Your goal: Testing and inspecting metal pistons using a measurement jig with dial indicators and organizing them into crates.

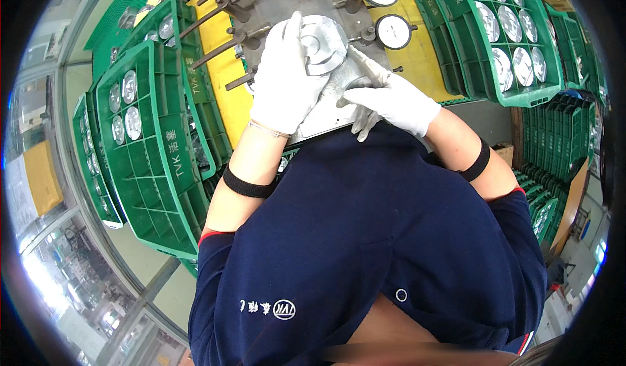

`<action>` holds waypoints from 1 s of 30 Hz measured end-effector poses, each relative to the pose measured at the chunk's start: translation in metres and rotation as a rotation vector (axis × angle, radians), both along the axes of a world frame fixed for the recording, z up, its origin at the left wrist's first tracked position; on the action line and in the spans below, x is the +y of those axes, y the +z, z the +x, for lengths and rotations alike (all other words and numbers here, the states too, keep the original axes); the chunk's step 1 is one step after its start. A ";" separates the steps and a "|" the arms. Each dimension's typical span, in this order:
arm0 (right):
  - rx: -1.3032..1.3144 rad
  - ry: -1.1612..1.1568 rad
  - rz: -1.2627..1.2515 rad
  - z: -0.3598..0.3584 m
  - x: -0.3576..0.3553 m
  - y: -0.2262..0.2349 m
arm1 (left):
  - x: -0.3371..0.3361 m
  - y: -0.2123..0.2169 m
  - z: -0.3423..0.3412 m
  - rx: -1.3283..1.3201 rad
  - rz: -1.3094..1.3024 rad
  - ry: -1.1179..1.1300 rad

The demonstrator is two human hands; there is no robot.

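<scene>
Green trays (149, 199) flanking the desk (425, 72) bear discs (508, 23), one silvery piece (324, 43) untrayed, left fingers (293, 30) holding it, right fingers (369, 66) parted alongside.

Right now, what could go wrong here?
The round metal part looks smooth, so it might slip from the gloved left hand.
The nearest metal rod juts out beside that hand and could catch the glove.
The lower dial gauge sits near the right hand; a bump might disturb it.
</scene>
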State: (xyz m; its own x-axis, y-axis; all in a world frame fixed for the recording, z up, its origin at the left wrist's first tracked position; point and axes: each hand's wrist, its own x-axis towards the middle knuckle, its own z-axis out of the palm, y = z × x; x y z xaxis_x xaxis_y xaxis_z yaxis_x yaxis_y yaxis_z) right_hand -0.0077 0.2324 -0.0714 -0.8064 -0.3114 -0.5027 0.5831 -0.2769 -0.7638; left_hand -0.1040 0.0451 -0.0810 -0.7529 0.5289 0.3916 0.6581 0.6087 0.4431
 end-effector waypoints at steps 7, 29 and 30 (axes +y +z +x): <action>0.074 -0.059 -0.211 0.006 0.008 0.015 | -0.014 0.093 0.020 -0.334 0.151 -0.325; 0.475 -1.100 0.242 0.053 0.241 0.130 | -0.365 -0.001 -0.239 -0.222 -0.693 0.505; 0.461 -1.121 0.340 0.043 0.250 0.123 | -0.347 0.016 -0.232 -0.219 -0.826 0.578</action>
State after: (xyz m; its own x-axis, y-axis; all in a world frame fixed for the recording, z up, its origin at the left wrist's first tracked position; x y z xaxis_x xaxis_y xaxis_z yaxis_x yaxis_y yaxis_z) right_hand 0.0349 0.4820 0.0511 -0.6649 0.7466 -0.0247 -0.1839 -0.1956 -0.9633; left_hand -0.3361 -0.3021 -0.0649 -0.9887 0.1054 -0.1062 0.1235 0.9756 -0.1817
